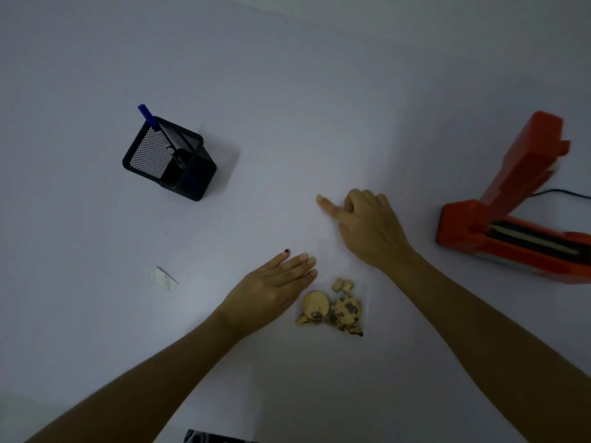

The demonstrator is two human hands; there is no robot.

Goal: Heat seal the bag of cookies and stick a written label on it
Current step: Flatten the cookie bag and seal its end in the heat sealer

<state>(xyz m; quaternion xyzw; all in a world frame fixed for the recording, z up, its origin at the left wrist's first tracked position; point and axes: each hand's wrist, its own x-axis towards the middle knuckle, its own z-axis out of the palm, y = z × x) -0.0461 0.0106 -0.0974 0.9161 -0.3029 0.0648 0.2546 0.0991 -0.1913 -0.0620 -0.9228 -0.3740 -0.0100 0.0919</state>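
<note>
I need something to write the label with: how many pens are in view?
1: a blue pen standing in the black mesh holder, upper left. The holder's walls could hide others.

A black mesh pen holder (pixel 169 158) stands on the pale surface (pixel 287 91). A dark patterned object (pixel 208 438) shows at the bottom edge, too cropped to identify.

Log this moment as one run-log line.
left hand: flat on bag | right hand: index pressing bag | cookies: inside | sealer: open, unused | label: untouched
</note>
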